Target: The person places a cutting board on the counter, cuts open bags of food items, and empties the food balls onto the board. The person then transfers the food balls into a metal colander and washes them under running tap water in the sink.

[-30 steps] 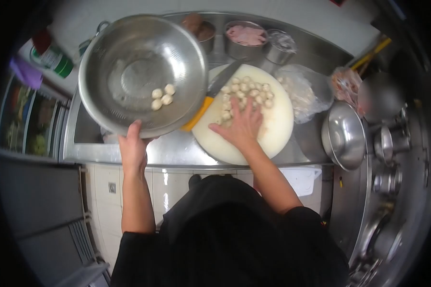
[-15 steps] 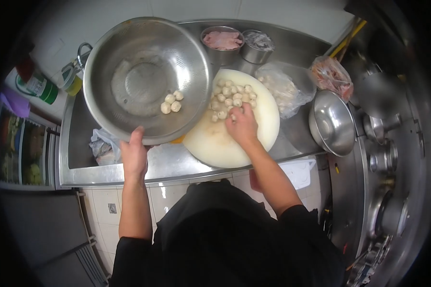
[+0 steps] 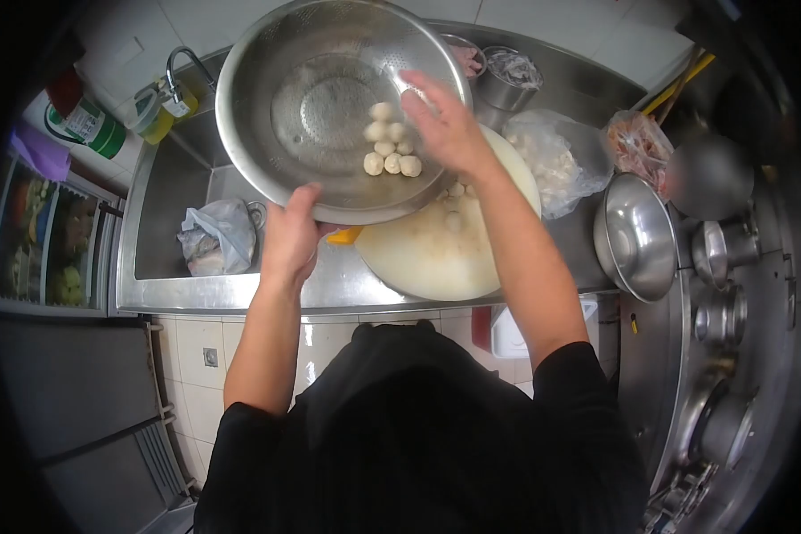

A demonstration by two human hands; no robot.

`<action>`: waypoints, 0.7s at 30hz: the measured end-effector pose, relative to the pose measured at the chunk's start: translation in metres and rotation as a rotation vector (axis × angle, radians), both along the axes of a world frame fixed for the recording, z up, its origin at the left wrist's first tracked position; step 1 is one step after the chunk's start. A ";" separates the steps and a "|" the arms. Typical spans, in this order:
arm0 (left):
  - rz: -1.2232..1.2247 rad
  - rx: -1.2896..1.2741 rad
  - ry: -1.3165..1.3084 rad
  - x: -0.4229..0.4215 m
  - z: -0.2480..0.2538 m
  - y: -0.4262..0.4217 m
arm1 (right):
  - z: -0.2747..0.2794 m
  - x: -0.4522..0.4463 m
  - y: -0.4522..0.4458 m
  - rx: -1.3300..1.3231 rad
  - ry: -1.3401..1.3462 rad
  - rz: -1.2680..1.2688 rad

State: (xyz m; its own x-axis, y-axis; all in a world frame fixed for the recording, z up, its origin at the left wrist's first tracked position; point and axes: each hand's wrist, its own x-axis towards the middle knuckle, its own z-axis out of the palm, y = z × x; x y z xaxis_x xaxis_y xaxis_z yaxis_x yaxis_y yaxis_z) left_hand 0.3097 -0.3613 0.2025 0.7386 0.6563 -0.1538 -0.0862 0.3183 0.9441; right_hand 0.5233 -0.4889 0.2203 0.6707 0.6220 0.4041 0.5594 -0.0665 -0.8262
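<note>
My left hand (image 3: 291,238) grips the near rim of a large metal colander (image 3: 271,165), thumb over the edge, and holds it tilted above the sink counter. Several pale round balls (image 3: 384,147) lie in a cluster on the colander's right inner side. Over that side is my right hand (image 3: 445,125), fingers apart and slightly blurred, with nothing seen in them. Under the colander's right edge lies a round white cutting board (image 3: 427,258). A few more balls (image 3: 456,191) show on the board beside my right forearm; the colander and arm hide the rest.
Behind the board stand metal tins (image 3: 510,78), one partly hidden. To the right are a clear bag of pale food (image 3: 543,165), a bag of reddish food (image 3: 639,147) and a metal bowl (image 3: 635,236). A plastic bag (image 3: 218,236) sits in the sink at left, near a faucet (image 3: 187,55).
My right hand has lifted from the balls on the board to the colander, and its fingers have spread. More balls lie in the colander. The view has shifted, and the colander appears further right.
</note>
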 end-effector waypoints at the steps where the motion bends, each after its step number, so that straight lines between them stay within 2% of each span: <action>1: -0.001 -0.054 -0.008 0.000 0.002 0.003 | 0.010 0.004 -0.003 -0.008 0.024 0.026; 3: 0.088 -0.036 0.005 -0.014 0.008 0.005 | 0.010 0.014 -0.036 -0.183 -0.068 -0.092; 6: 0.235 0.006 0.055 -0.052 0.002 0.021 | -0.050 0.036 -0.073 -0.508 -0.207 -0.206; 8: 0.318 0.030 0.053 -0.076 -0.009 0.038 | -0.068 0.020 -0.087 -0.472 -0.290 -0.191; 10: 0.396 0.040 0.069 -0.097 -0.026 0.052 | -0.067 -0.011 -0.078 -0.434 -0.472 -0.002; 13: 0.471 0.054 0.118 -0.115 -0.046 0.062 | -0.078 -0.049 -0.037 -0.490 -0.714 0.253; 15: 0.520 0.075 0.121 -0.120 -0.053 0.060 | -0.081 -0.067 -0.005 -0.356 -0.958 0.267; 17: 0.542 0.050 0.139 -0.124 -0.058 0.057 | -0.089 -0.068 0.024 -0.666 -0.955 0.426; 19: 0.508 -0.086 0.138 -0.139 -0.076 0.065 | -0.108 -0.064 0.046 -0.505 -1.028 0.387; 21: 0.510 -0.058 0.142 -0.144 -0.079 0.059 | -0.105 -0.064 0.058 -0.495 -1.178 0.403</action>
